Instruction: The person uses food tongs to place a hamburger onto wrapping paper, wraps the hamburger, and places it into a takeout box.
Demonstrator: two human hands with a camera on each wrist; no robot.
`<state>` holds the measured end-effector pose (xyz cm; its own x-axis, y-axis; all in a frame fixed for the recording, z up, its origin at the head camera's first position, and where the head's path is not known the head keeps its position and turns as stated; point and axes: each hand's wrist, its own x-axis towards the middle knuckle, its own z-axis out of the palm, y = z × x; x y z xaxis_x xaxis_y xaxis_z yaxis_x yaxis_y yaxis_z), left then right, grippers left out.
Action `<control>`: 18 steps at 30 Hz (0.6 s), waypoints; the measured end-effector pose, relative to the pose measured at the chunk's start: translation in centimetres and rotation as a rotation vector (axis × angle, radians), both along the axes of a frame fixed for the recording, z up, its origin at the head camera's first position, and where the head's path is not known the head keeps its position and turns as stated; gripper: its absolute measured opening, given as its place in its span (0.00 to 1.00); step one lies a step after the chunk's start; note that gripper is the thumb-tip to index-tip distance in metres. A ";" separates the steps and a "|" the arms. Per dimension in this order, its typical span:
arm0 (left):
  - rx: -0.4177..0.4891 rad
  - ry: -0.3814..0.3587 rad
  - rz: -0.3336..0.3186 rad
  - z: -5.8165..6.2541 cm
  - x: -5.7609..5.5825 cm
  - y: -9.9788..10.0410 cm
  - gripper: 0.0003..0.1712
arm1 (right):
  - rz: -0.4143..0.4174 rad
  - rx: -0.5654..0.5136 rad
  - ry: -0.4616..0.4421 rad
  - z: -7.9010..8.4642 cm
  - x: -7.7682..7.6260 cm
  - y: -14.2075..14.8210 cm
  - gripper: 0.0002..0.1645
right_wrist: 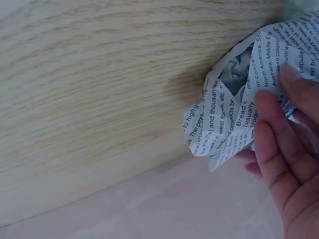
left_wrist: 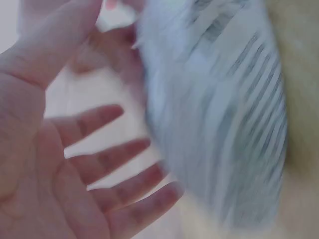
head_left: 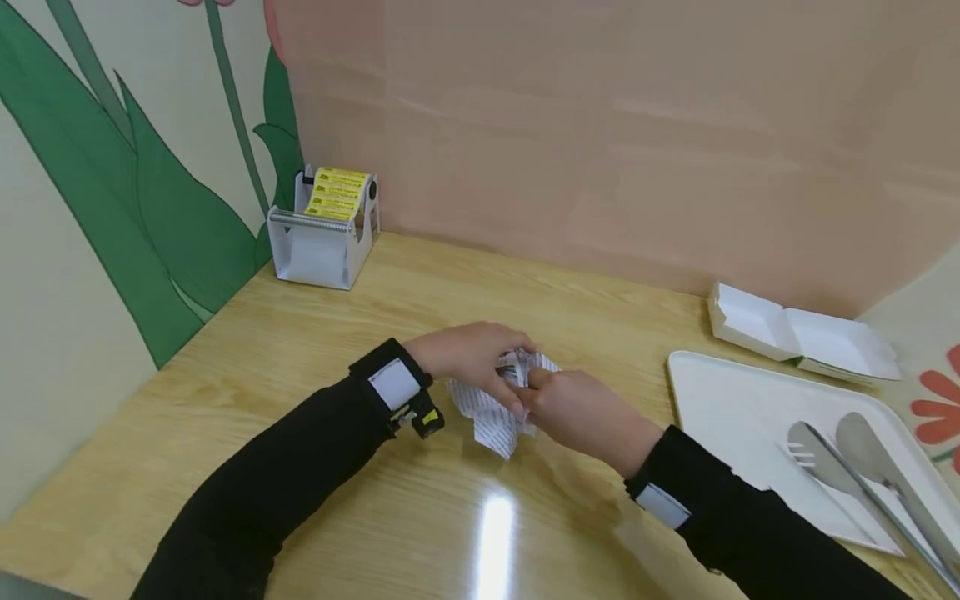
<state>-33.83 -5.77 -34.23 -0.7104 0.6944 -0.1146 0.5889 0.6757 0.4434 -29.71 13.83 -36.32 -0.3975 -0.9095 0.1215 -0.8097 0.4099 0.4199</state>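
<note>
A crumpled sheet of printed wrapping paper [head_left: 491, 421] is between my two hands, low over the wooden table. My right hand [head_left: 581, 412] pinches it; in the right wrist view, thumb and fingertips meet at the paper's [right_wrist: 239, 107] edge. Folds form a hollow there, with grey crumpled paper showing inside. On the far left side of the sheet my left hand [head_left: 476, 358] arches around it. The left wrist view has its fingers [left_wrist: 124, 191] extended and spread, close beside the blurred paper [left_wrist: 224, 114].
A white tape dispenser [head_left: 315, 254] with a yellow printed roll stands at the back left. To the right lies a white tray [head_left: 712, 400] bearing a spoon [head_left: 862, 446], a fork [head_left: 806, 457] and a knife-like utensil. Behind the tray sits an unfolded white box [head_left: 840, 337].
</note>
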 end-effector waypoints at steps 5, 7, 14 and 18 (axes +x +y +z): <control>0.086 0.000 0.220 1.8 -1.9 -5.2 0.35 | -0.063 0.031 -0.036 -0.1 0.1 -0.3 0.29; 0.141 0.020 0.349 2.4 -2.7 -7.9 0.30 | -0.069 0.037 -0.024 -0.1 0.1 -0.3 0.31; 0.267 0.014 0.773 3.0 -4.0 -17.5 0.21 | -0.029 0.004 -0.015 -0.1 -0.2 -0.3 0.31; 0.308 -0.001 0.894 2.2 -4.1 -20.9 0.21 | -0.035 -0.004 -0.020 -0.2 0.0 0.0 0.31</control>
